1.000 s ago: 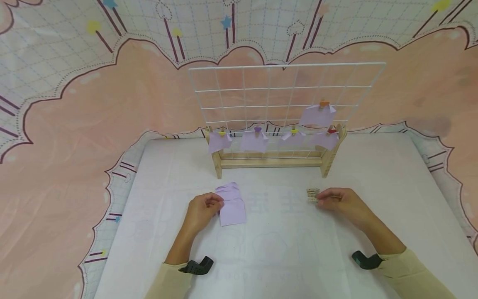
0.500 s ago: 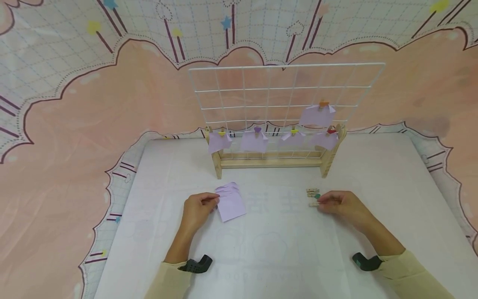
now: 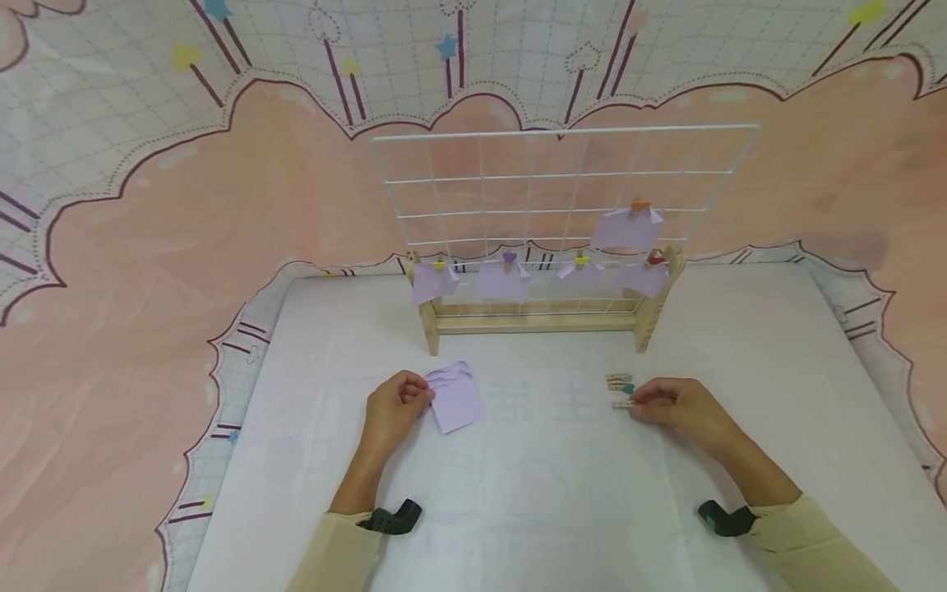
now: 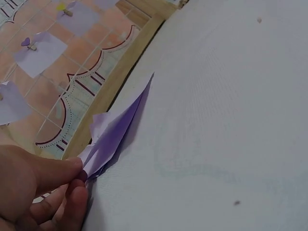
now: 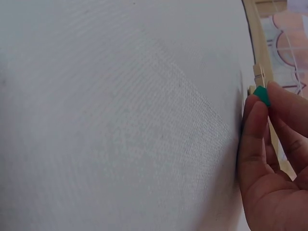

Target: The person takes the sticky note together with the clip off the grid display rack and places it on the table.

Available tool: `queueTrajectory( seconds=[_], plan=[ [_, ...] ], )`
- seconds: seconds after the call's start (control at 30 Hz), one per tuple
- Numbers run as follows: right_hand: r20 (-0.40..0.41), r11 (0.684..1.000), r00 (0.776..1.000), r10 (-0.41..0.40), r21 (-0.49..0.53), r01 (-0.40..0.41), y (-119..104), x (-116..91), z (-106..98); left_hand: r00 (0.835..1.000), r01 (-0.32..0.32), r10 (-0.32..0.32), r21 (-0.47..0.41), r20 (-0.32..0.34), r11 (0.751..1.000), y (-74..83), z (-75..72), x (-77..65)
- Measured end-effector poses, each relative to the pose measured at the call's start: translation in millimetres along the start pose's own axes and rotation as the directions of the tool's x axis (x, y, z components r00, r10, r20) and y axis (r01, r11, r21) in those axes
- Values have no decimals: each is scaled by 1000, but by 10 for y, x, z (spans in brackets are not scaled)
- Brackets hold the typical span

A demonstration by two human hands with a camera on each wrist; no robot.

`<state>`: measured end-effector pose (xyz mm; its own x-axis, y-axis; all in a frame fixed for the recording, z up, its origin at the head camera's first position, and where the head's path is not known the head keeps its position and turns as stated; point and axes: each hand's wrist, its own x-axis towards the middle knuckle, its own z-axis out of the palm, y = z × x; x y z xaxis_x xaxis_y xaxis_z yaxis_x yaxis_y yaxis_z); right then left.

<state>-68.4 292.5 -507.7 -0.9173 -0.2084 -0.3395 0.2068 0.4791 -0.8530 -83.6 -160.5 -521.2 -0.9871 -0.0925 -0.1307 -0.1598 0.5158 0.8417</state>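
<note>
My left hand pinches the left edge of a purple paper note between thumb and fingers. In the left wrist view the note stands tilted up from the table, with other purple paper behind it. On the right, my right hand pinches at a small wooden clothespin, whose end sticks out past the fingertips. Several more clothespins lie just beyond it. A green piece shows at the thumb and fingertip in the right wrist view.
A white wire grid in a wooden stand stands at the back of the white table. Clothespins hold several purple notes on it. A patterned cloth surrounds the table.
The note in my left hand has tilted, and its lower edge has moved up. At my right hand, one clothespin has come apart from the others, toward me.
</note>
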Motion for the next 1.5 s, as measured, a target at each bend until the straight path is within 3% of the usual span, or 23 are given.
queueTrajectory(
  seconds=[0.47, 0.87, 1.5],
  plan=[
    [-32, 1000, 999, -2, -28, 1, -27, 52, 16, 1000, 1, -2, 34, 15, 999, -31, -14, 77],
    [-50, 999, 998, 24, -42, -26, -23, 70, 44, 999, 27, -24, -71, 45, 997, -50, -30, 99],
    [-57, 995, 997, 48, -84, -53, -14, 75, 46, 999, 19, -15, -116, 38, 993, -128, -13, 97]
  ],
)
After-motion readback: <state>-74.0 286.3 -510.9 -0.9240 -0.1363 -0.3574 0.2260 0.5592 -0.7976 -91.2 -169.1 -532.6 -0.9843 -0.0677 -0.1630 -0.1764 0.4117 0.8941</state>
